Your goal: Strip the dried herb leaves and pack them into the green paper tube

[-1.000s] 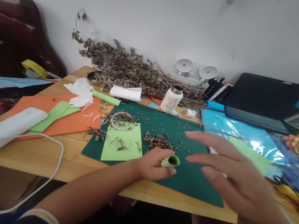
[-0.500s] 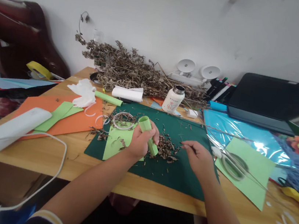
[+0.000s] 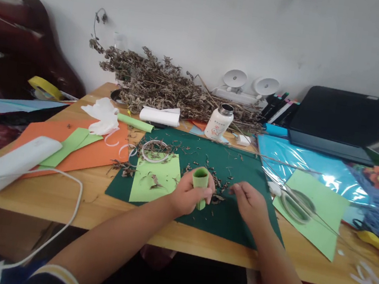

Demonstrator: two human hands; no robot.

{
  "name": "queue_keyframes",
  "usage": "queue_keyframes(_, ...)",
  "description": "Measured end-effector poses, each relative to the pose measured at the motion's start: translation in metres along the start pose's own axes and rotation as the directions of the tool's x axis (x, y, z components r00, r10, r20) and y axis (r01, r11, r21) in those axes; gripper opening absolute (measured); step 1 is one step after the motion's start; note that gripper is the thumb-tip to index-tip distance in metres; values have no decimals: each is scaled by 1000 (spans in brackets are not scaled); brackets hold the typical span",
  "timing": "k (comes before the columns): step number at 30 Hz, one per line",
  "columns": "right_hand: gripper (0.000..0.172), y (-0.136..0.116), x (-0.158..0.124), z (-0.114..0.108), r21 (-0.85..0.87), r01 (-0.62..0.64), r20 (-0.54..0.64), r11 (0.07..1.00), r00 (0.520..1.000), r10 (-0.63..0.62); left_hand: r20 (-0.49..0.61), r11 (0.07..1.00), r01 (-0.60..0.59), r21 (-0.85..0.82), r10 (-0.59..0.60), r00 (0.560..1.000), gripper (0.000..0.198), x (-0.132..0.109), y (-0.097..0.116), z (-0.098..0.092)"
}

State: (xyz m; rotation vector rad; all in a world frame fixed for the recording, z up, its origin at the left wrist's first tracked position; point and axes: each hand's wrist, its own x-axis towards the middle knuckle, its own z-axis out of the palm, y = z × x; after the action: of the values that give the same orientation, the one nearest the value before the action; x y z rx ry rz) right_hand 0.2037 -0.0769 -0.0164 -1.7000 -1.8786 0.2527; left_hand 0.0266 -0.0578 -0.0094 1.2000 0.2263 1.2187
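Observation:
A light green paper tube [image 3: 200, 181] stands nearly upright in my left hand [image 3: 185, 195], whose fingers wrap around it. Its top opening faces up and looks dark inside. My right hand [image 3: 250, 201] is a short way to the right, fingertips pinched together; whatever they hold is too small to make out. Crumbled dry leaves [image 3: 217, 198] lie between and behind the hands on a dark green mat [image 3: 233, 233]. Left of the tube, a light green paper sheet [image 3: 144, 187] carries a few leaf bits. A white ring [image 3: 154, 159] with dry stems rests at its top edge.
Dried plant branches [image 3: 162, 84] pile along the wall. In front of them stand an uncapped white bottle [image 3: 219, 122] and a white paper roll [image 3: 160, 115]. Scissors [image 3: 295, 204] lie on green paper at right. A white power bank [image 3: 13, 162] with a cable is at left.
My left hand has moved right and lower, and the paper tube has turned from slanted to nearly upright. My right hand stays pinched in about the same place. The view shifted slightly.

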Motion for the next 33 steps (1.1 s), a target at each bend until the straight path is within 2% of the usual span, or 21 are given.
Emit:
queue_keyframes(2,31,-3,-2,-1,-43,19,35,999,999,-17,43,1000,8,15,-9,999,17,-3,-1,2)
queue_keyframes(4,27,-4,-4,-1,-54,74,93,996,993,-69,81,999,21,38,-24,996,18,-4,-1,3)
queue_keyframes(7,19,-4,-8,1,-98,206,227,974,957,-179,137,992,31,121,-47,989,16,-5,0,3)
queue_keyframes(10,17,-3,-11,3,-168,281,316,945,923,-218,173,979,34,201,-69,982,15,-5,0,1)
queue_keyframes(16,18,-10,-14,3,-325,391,341,861,898,-279,172,972,68,225,-108,979,15,-3,4,0)
queue_keyframes(19,17,-12,-13,1,-362,402,357,841,893,-273,202,957,74,282,-135,970,16,-4,7,3)
queue_keyframes(22,15,-12,-12,-7,-244,288,273,926,937,-220,222,946,92,312,-167,961,16,-6,7,5)
queue_keyframes(24,11,-15,-11,-16,-70,133,125,989,984,-124,235,935,106,339,-193,953,16,-9,5,7)
queue_keyframes(26,8,-22,-11,-26,169,23,-42,985,999,-16,241,916,83,393,-190,952,17,-11,2,9)
queue_keyframes(28,4,-35,-12,-34,427,54,-178,903,984,26,228,886,47,461,-170,959,17,-11,0,11)
queue_keyframes(30,4,-50,-14,-38,600,168,-252,783,968,-14,234,841,-17,542,-132,963,16,-11,-2,12)
queue_keyframes(31,7,-58,-14,-38,635,219,-268,741,962,-54,241,817,-51,575,-109,964,16,-10,-2,12)
queue_keyframes(33,11,-71,-14,-36,620,286,-277,731,951,-137,252,774,-113,623,-61,966,15,-8,-2,13)
